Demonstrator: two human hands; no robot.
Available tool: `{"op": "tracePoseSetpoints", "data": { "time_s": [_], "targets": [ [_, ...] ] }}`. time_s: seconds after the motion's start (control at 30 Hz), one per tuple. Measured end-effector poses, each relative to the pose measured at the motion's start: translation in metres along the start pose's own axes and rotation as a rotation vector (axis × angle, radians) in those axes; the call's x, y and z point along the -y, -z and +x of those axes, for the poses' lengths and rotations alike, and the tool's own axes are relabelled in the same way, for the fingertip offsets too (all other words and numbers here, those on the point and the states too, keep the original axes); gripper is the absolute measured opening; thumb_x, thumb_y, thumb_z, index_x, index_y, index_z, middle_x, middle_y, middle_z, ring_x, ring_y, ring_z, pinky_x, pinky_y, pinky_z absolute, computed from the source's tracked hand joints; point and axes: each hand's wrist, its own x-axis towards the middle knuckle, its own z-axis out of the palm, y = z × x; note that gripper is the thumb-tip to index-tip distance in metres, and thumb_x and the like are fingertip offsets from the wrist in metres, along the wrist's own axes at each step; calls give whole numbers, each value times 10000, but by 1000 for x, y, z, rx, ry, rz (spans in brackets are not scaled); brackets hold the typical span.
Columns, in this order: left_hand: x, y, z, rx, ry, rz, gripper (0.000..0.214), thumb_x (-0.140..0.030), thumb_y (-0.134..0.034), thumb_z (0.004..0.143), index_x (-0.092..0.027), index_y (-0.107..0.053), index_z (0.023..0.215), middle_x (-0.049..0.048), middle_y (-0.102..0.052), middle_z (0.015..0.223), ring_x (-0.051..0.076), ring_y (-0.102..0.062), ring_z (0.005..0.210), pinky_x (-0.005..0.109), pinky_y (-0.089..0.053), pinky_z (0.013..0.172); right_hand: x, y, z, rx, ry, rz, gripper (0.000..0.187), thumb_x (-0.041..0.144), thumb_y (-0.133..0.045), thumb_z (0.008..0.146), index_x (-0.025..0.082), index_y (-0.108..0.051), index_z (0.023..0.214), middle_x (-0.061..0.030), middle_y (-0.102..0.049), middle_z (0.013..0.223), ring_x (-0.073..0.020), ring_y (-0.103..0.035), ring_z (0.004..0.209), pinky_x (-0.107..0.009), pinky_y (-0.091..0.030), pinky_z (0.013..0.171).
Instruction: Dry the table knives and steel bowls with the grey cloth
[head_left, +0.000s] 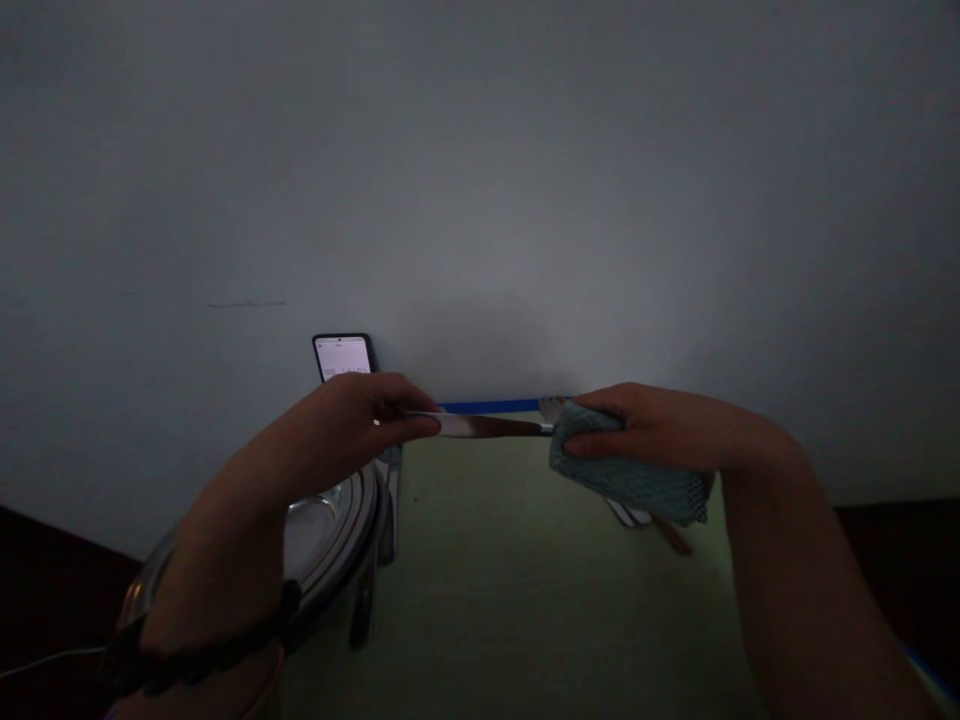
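Note:
My left hand (360, 415) is closed on one end of a long metal utensil (491, 426), held level above the table; it looks like a knife, though the dim light hides its exact kind. My right hand (660, 425) is closed on a light blue knitted cloth (634, 480), which wraps the utensil's other end. A dark braided band circles my left wrist.
A pale green table (510, 590) lies below, with a blue strip (487, 406) at its far edge by the grey wall. Stacked metal plates (334, 530) sit under my left arm. A lit phone (343, 357) leans on the wall. More utensils lie beneath the cloth.

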Motion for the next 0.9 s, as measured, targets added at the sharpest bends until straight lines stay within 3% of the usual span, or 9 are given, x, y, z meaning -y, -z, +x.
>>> {"op": "tracePoseSetpoints", "data": {
  "time_s": [0.13, 0.3, 0.43, 0.57, 0.67, 0.83, 0.9],
  "targets": [
    [-15, -7, 3, 92, -86, -14, 189, -348, -580, 791, -202, -701, 786, 0, -699, 718, 143, -625, 650, 217, -455, 588, 15, -9, 7, 42, 99, -36, 418, 544, -430, 842, 195, -639, 939, -56, -675, 893, -187, -605, 770, -270, -417, 649],
    [-44, -24, 12, 93, -286, 73, 100, -164, -600, 775, -192, -690, 740, -20, -664, 688, 111, -590, 617, 196, -407, 568, 33, -22, 20, 129, 220, -47, 379, 467, -382, 889, 178, -623, 933, -64, -673, 886, -179, -607, 768, -268, -407, 648],
    [-29, -19, 13, 74, -273, 79, 117, -206, -574, 805, -194, -684, 767, -14, -671, 722, 117, -598, 651, 197, -414, 584, 27, -21, 23, 116, 194, -48, 410, 493, -365, 892, 167, -613, 909, -70, -664, 884, -170, -600, 747, -261, -406, 630],
    [2, 4, -3, -82, -72, 9, 142, -303, -592, 801, -193, -682, 794, -17, -679, 704, 119, -590, 649, 199, -427, 596, 7, -8, 11, 45, 71, -2, 411, 535, -388, 869, 184, -602, 877, -45, -657, 862, -162, -591, 739, -252, -411, 625],
    [5, 14, -15, -205, 85, -55, 115, -257, -594, 817, -182, -681, 827, -33, -688, 734, 105, -586, 701, 201, -418, 660, -5, 1, -1, 50, 21, 139, 394, 533, -411, 856, 189, -602, 885, -23, -660, 845, -156, -593, 717, -252, -428, 621],
    [-8, 6, -9, -606, 248, -341, 171, -271, -684, 754, -152, -666, 875, -25, -694, 771, 104, -573, 685, 234, -446, 666, -10, 3, -7, 37, -5, 221, 388, 532, -452, 833, 185, -617, 893, -14, -658, 818, -153, -589, 694, -258, -441, 621],
    [-6, -1, -3, -599, 222, -474, 144, -271, -665, 767, -163, -657, 862, -27, -698, 748, 97, -583, 647, 233, -468, 639, -8, 1, -6, 35, 2, 190, 391, 537, -454, 830, 191, -620, 909, -15, -657, 808, -155, -587, 693, -259, -439, 618]
  ]
}}
